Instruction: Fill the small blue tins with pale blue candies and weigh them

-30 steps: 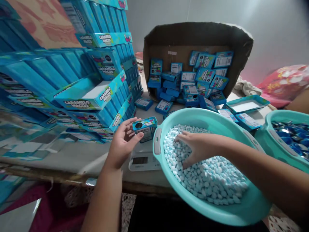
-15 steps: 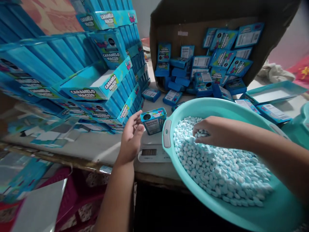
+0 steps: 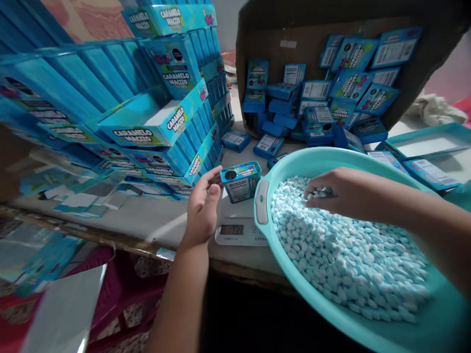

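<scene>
My left hand is open, thumb and fingers apart, with its fingertips at the left edge of a small blue candy box. The box stands upright on a kitchen scale, and a round dark hole shows in its top. Digits are lit on the scale's display. My right hand is curled palm-up around a small handful of pale blue and white candies, low over the heap of candies. That heap lies in a big turquoise tub with grey grips, whose left handle overhangs the scale.
Stacked display trays packed with blue boxes rise at the left. A cardboard carton lies on its side behind the tub, with many loose candy boxes in it. A display tray is at the right; a magenta crate is below the table edge.
The view has shifted slightly, so most things appear a little farther right. Both hands keep nearly the same places, the right one still curled around candies.
</scene>
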`<state>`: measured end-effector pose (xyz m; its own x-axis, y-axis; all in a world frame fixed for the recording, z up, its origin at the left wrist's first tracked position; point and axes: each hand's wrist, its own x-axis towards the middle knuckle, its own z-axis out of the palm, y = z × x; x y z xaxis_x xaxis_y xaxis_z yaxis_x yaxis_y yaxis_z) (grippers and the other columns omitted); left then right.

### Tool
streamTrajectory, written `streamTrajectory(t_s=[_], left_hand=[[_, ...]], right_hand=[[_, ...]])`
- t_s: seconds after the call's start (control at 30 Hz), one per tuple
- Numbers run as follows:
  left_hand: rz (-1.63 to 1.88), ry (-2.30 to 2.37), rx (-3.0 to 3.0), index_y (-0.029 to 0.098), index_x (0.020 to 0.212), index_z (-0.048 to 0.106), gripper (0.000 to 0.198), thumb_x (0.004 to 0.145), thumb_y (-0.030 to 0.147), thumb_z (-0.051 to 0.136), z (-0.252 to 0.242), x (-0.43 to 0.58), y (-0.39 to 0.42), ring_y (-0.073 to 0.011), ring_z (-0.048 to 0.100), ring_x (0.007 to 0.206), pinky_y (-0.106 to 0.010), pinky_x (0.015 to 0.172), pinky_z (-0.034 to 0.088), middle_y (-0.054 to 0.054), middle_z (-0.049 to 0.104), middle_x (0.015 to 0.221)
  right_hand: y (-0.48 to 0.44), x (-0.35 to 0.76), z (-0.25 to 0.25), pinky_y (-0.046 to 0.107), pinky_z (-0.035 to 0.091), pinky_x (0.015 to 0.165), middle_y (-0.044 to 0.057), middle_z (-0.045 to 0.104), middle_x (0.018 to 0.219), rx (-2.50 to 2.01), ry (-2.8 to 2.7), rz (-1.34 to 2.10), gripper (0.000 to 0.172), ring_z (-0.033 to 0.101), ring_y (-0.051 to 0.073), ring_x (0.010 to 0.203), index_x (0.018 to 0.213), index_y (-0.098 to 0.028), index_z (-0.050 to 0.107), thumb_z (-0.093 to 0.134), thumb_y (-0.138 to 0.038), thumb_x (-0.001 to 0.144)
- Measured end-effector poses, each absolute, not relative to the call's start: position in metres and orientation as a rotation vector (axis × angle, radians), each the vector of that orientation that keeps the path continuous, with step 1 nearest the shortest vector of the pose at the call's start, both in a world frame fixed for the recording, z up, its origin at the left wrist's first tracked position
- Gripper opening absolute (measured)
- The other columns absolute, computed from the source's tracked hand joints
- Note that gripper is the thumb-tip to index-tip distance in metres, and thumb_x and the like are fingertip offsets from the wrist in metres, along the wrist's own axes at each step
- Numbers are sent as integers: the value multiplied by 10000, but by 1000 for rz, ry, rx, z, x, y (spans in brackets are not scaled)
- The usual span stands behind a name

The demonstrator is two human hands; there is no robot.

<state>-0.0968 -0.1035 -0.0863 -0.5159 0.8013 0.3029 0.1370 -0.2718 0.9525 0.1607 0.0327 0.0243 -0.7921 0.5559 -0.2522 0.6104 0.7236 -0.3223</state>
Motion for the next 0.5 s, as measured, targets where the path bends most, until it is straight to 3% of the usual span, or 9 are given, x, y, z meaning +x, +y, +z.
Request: streamTrajectory(t_s=[0.3, 0.5], left_hand=[[1840, 1495, 1163, 173, 1329, 581, 569, 927, 574, 549, -83, -96, -106, -285, 641, 1187, -434, 1017, 523, -151, 646, 1323], [1658, 1685, 1215, 203, 1263, 590, 602, 752, 436, 809, -88, -95, -100, -279, 666, 1125, -425, 984, 547, -114, 679, 1232]], right_hand=[[36, 158, 13, 353, 440, 728, 59, 748, 989, 939, 2730, -650, 260, 652, 235, 838, 979, -259, 743, 619, -469, 890], [35, 159, 3, 391, 449, 885, 100, 670, 1218, 879, 2742, -712, 421, 642, 277, 1018, 1214, -244, 670, 532, -535, 942]])
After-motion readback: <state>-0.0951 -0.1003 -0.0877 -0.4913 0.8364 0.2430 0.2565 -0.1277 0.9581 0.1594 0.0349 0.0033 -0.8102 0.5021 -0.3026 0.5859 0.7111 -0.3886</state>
